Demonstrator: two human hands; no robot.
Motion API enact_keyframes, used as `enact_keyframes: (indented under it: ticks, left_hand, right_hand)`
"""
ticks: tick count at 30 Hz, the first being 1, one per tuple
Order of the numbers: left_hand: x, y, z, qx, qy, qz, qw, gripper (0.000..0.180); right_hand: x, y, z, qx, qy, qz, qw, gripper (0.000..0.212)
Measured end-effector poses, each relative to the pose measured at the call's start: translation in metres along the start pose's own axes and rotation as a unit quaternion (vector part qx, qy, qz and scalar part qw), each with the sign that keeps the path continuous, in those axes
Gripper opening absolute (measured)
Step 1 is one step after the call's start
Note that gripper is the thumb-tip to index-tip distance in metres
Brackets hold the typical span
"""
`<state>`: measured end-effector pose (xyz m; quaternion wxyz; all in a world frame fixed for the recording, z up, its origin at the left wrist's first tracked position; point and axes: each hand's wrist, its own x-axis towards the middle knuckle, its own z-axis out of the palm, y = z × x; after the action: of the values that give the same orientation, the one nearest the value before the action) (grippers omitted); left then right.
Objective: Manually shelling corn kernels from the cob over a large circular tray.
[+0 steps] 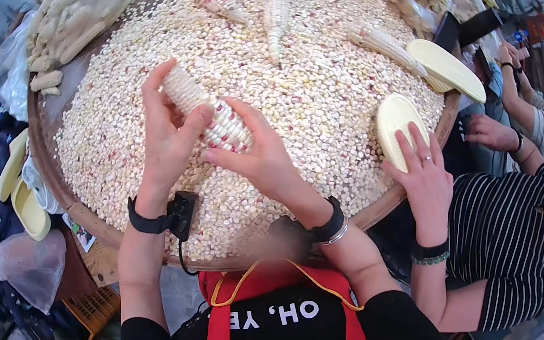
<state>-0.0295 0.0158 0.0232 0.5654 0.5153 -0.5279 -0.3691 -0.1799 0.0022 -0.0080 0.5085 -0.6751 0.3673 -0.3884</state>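
The corn cob (pixel 206 111) is gripped near its bare end by the left hand (pixel 170 131) and at its kernelled end by the right hand (pixel 261 156). About half appears stripped, kernels being left beside the right hand. Loose kernels (pixel 106 137) are spread below both hands; further cobs (pixel 276 20) are seen beyond them.

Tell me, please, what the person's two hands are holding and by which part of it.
A corn cob: the left hand grips its bare end, the right hand its other end, covered with white and red kernels.
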Motion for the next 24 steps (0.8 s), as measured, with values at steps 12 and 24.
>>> enact_keyframes:
  ticks: [12, 24]
  left_hand:
    - [0.002, -0.003, 0.009, -0.052, 0.048, 0.036, 0.997, 0.045]
    - [-0.001, -0.005, 0.0, -0.09, 0.022, -0.001, 0.996, 0.049]
  right_hand:
    - [-0.002, -0.006, -0.001, 0.074, 0.007, 0.038, 0.997, 0.069]
    - [-0.001, -0.01, 0.007, -0.092, 0.044, -0.03, 0.994, 0.069]
